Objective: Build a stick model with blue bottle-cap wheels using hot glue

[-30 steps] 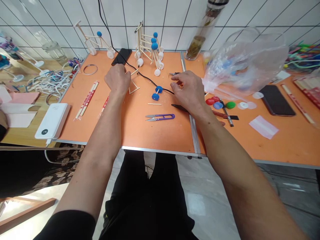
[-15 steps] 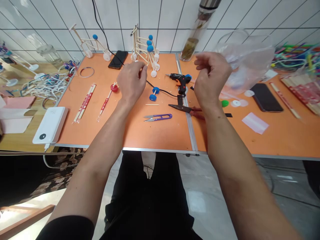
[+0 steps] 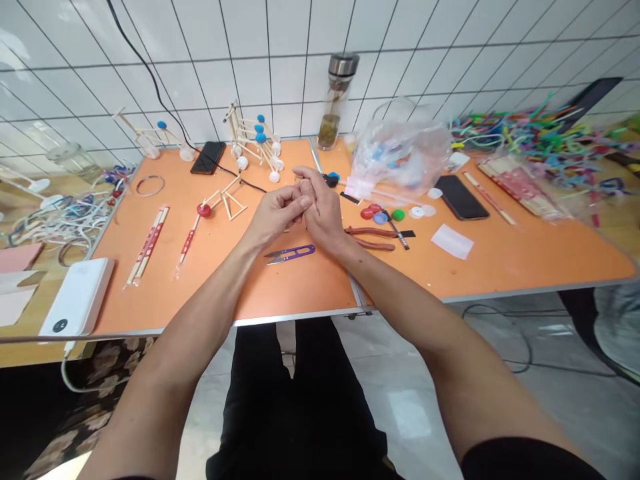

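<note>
The left hand (image 3: 277, 223) and the right hand (image 3: 323, 213) are pressing together above the orange desk (image 3: 310, 287), their curled fingers touching; I cannot tell whether anything small is pinched between them. Purple-handled thread snips (image 3: 290, 253) are lying closed on the desk, just in front of the hands. To the left, a small frame of wooden sticks (image 3: 223, 200) is resting on the desk, joined to a red bottle cap (image 3: 203, 210). Red-handled pliers (image 3: 370, 235) are lying just beside the right hand, near a cluster of red, blue and green bottle caps (image 3: 380, 215). Farther back, wooden stick models with blue tips (image 3: 253, 143) are standing near the tiled wall, beside a black smartphone (image 3: 207, 157). A clear plastic bag (image 3: 400, 157) is sitting behind the hands, and wrapped chopsticks (image 3: 149, 245) are lying toward the left.
</note>
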`<action>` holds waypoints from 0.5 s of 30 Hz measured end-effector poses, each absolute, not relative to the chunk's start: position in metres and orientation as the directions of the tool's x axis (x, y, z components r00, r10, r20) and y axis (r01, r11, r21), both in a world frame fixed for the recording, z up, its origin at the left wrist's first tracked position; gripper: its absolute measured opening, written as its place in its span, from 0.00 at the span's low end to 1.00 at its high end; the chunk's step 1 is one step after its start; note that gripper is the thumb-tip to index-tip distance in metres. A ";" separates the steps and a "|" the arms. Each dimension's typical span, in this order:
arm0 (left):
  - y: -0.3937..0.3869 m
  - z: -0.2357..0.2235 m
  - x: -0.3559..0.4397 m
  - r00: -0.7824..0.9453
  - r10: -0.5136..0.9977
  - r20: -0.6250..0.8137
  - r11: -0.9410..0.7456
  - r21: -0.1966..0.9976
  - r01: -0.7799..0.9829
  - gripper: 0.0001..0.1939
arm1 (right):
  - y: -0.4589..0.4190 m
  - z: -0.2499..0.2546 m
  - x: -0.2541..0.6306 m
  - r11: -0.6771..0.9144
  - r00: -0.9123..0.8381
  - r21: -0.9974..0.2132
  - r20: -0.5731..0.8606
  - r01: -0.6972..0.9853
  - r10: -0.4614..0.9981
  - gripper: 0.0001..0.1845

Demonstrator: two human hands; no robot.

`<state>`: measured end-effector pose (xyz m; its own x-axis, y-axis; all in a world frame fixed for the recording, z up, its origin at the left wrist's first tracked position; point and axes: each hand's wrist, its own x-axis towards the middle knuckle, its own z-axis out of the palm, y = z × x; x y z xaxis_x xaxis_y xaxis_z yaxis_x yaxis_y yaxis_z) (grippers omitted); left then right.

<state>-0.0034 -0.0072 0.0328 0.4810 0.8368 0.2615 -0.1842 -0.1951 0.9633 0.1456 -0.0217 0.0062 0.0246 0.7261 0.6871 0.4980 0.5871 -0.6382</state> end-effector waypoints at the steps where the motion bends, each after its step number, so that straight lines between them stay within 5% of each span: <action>1: -0.006 0.035 -0.006 0.469 0.843 0.263 -0.191 0.962 -0.197 0.34 | -0.018 0.009 0.154 0.557 0.041 -0.674 0.654 0.486 0.755 0.30; 5: 0.004 0.046 -0.019 0.135 0.942 0.308 -0.261 0.923 -0.282 0.25 | 0.022 0.039 0.211 0.424 0.185 -0.736 0.587 0.527 0.788 0.16; 9: 0.012 0.051 -0.028 -0.251 0.947 0.202 -0.274 0.914 -0.299 0.18 | 0.084 0.072 0.251 0.174 0.217 -0.657 0.470 0.733 0.856 0.11; 15: 0.010 0.051 -0.027 -0.284 0.953 0.104 -0.198 0.924 -0.327 0.16 | 0.153 0.071 0.239 -0.070 0.154 -0.454 0.149 0.888 0.977 0.06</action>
<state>-0.0275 0.0096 0.0506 -0.2841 0.9532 0.1037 -0.3268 -0.1980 0.9241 0.2385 0.1531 0.0715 0.1537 0.9768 0.1490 0.8881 -0.0705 -0.4542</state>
